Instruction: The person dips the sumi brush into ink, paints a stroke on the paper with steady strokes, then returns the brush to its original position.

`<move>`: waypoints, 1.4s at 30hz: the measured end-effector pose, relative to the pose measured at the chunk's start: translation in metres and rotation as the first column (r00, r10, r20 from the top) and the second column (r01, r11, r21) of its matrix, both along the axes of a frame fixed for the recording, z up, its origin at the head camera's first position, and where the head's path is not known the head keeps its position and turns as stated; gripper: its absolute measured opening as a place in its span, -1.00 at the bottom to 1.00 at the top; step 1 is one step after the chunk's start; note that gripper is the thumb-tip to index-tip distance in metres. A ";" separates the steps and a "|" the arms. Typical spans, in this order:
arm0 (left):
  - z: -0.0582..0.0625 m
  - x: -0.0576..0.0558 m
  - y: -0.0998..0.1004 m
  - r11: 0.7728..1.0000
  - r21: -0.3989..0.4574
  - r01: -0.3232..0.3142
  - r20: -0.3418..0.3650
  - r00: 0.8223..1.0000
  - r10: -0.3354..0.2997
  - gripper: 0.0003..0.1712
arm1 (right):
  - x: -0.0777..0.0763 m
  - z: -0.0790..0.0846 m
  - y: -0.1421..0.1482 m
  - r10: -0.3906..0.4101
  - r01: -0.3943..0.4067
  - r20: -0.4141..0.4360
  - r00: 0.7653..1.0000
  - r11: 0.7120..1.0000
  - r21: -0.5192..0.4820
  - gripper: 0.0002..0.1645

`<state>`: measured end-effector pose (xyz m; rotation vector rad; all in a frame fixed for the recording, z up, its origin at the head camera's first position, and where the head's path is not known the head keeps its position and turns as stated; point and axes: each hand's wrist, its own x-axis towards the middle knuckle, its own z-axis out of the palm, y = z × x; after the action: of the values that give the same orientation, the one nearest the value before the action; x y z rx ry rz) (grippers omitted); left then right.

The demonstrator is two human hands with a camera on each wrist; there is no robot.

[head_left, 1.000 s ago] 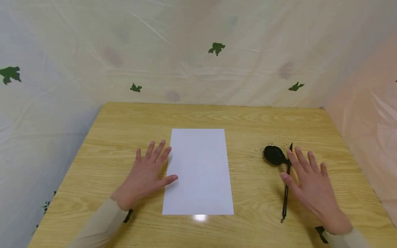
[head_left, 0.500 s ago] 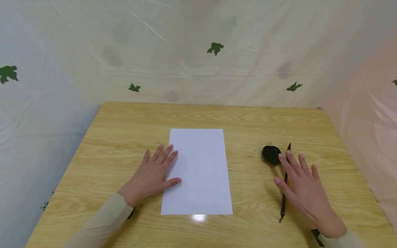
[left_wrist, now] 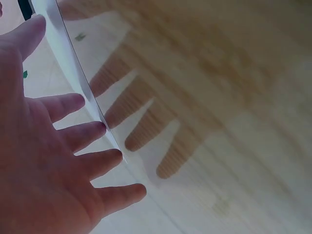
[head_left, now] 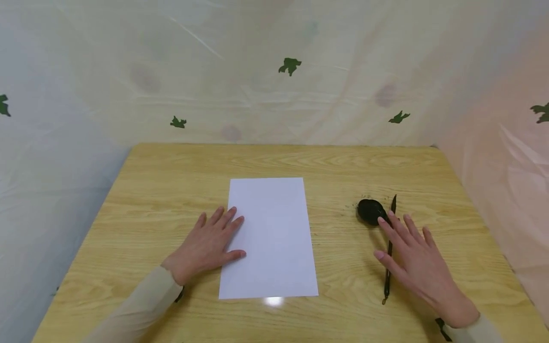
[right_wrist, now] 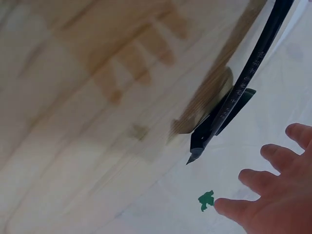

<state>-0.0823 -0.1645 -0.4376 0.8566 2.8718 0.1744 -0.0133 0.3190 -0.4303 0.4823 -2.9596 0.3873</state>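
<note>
A white sheet of paper [head_left: 274, 238] lies upright on the wooden table. My left hand [head_left: 206, 247] is spread over its left edge, fingers straight and holding nothing. In the left wrist view, the fingertips of the left hand [left_wrist: 58, 156] are close to the paper's edge [left_wrist: 68, 58]. To the right, a black ink dish [head_left: 370, 212] has a dark calligraphy brush [head_left: 388, 278] lying across its right end, tip pointing away. My right hand [head_left: 418, 267] hovers over the brush with fingers spread, partly hiding it. Pale characters mark the brush's handle [right_wrist: 248, 73] in the right wrist view.
The wooden table [head_left: 171, 166] has a glossy surface that mirrors the hands. Small dark specks dot it around the dish. Pale curtains [head_left: 240, 95] with green bird shapes [head_left: 290, 66] enclose the back and sides.
The left hand has moved right and nearer the body, from beside the paper onto its left edge. The right hand has shifted slightly left towards the dish. The head view has turned a little.
</note>
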 end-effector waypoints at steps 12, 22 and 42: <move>0.003 0.001 -0.001 1.000 -0.007 0.001 0.047 0.999 -0.001 -0.02 | -0.003 0.000 0.026 0.154 -0.153 -0.042 0.987 0.988 0.029 -0.07; 0.005 0.002 -0.001 1.000 -0.002 0.003 0.042 0.999 -0.003 -0.03 | -0.012 0.002 0.039 0.235 -0.233 -0.075 0.969 0.972 0.025 -0.15; 0.000 -0.001 -0.001 1.000 0.000 -0.003 0.059 0.998 0.003 -0.01 | -0.022 0.005 0.058 0.379 -0.361 -0.124 0.917 0.921 0.148 -0.27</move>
<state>-0.0837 -0.1656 -0.4374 0.8329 2.8185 0.1974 -0.0352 0.3766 -0.4252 1.0474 -2.7474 0.1904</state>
